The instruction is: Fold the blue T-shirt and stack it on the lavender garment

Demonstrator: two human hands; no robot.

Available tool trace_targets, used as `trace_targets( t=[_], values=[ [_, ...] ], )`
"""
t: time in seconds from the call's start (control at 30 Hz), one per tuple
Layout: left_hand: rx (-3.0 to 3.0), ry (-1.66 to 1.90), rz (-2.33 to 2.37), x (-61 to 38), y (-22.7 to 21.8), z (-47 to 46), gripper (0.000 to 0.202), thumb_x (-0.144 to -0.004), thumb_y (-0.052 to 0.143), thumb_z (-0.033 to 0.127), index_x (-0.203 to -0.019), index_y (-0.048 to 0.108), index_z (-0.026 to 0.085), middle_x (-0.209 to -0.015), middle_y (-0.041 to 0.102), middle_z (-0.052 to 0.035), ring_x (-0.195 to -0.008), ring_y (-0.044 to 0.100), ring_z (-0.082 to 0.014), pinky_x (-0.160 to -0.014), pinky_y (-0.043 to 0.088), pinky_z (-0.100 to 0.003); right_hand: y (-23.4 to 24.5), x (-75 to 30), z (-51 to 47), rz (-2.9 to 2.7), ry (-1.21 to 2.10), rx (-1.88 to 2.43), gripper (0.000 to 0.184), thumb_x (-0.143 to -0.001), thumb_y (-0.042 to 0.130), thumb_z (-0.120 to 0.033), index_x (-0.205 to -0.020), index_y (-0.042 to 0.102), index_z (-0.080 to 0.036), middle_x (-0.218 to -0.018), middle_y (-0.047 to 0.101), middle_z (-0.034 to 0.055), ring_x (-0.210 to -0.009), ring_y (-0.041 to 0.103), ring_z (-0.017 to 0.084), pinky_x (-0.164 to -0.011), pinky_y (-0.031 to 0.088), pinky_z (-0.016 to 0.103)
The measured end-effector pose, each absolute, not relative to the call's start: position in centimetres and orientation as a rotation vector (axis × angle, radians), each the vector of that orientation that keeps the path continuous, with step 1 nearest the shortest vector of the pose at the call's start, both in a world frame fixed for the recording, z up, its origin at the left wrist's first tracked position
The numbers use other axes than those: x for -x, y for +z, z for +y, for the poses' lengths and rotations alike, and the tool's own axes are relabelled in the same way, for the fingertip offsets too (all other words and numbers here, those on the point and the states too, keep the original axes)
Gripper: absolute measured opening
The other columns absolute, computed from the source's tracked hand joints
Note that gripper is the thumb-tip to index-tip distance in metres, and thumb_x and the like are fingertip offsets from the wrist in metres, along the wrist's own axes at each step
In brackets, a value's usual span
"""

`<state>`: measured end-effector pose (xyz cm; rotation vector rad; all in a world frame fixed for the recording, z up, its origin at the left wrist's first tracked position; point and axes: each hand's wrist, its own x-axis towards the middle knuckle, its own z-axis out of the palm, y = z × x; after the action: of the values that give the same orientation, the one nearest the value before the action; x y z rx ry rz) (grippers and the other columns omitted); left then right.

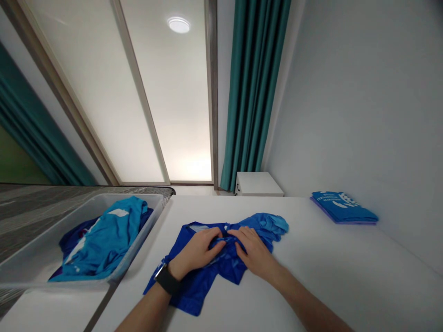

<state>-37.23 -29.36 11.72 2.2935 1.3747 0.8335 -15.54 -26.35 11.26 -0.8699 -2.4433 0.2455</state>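
1. We are in a plain, home-like room.
2. We see teal curtains (pixel 254 92) at upper right, beside a frosted sliding door (pixel 166 101) at upper centre.
3. We see a round ceiling light (pixel 178 25) at top and a small white cabinet (pixel 258 184) at centre.

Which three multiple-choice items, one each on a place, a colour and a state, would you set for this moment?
1. Where does the folded blue garment lie?
A. In the clear plastic tub
B. On the white table, by the wall
C. On the white cabinet

2. What colour is the T-shirt under the hands?
A. Red
B. Green
C. Royal blue

3. How do the left hand and right hand stand?
A. Both are on the T-shirt
B. Only the right hand is on it
C. Neither touches it

Answers:
1. B, because it sits at the table's far right, against the wall.
2. C, because the fabric around both hands is plainly royal blue.
3. A, because both hands press into the fabric at its middle.
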Motion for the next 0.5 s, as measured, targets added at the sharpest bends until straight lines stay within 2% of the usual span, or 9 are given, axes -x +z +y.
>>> trace_targets(
  t=[0.1, 0.2, 0.37, 0.5],
  values=[
    [-2.289, 0.749, 1.507, 38.6, 11.7, -28.9, 0.024, -0.098, 0.042, 0.038, -0.098, 0.06, 0.022, -0.081, 0.067, -0.0015, -0.075, 0.063, -0.019, -0.07, 0.042, -0.028, 11.2, 13.5, -24.3, -2.313, 0.189, 0.936, 0.025, -0.087, 0.041, -0.011, -0.095, 0.063, -0.021, -0.092, 0.062, 0.0072, -0.093, 0.057, 0.023, -0.087, 0.046, 0.041],
    [-2.24, 0.736, 1.653, 40.0, 11.2, -28.1, 0.024, -0.098, 0.041, 0.036, -0.101, 0.061, 0.023, -0.075, 0.066, -0.0012, -0.071, 0.062, -0.0196, -0.068, 0.042, -0.028, 11.4, 11.6, -22.5, -2.186, 0.159, 1.068, 0.021, -0.085, 0.04, -0.014, -0.089, 0.059, -0.021, -0.092, 0.063, 0.0063, -0.091, 0.058, 0.023, -0.085, 0.045, 0.04],
    [-2.382, 0.721, 1.686, 41.1, 10.2, -27.6, 0.026, -0.091, 0.052, 0.033, -0.113, 0.062, 0.022, -0.11, 0.064, -0.0081, -0.104, 0.057, -0.0255, -0.092, 0.042, -0.038, 12.0, 9.3, -21.0, -2.089, 0.058, 1.205, 0.022, -0.08, 0.035, -0.012, -0.083, 0.055, -0.021, -0.082, 0.062, 0.0045, -0.082, 0.056, 0.022, -0.079, 0.043, 0.036],
    [-2.389, 0.569, 1.636, 42.0, 9.9, -27.7, 0.036, -0.085, 0.058, 0.032, -0.12, 0.06, 0.025, -0.119, 0.06, -0.0072, -0.115, 0.05, -0.0275, -0.1, 0.038, -0.043, 12.7, 8.0, -20.4, -2.076, -0.164, 1.298, 0.024, -0.076, 0.036, -0.007, -0.071, 0.054, -0.022, -0.074, 0.059, 0.0055, -0.078, 0.051, 0.023, -0.074, 0.039, 0.037]
  ],
)
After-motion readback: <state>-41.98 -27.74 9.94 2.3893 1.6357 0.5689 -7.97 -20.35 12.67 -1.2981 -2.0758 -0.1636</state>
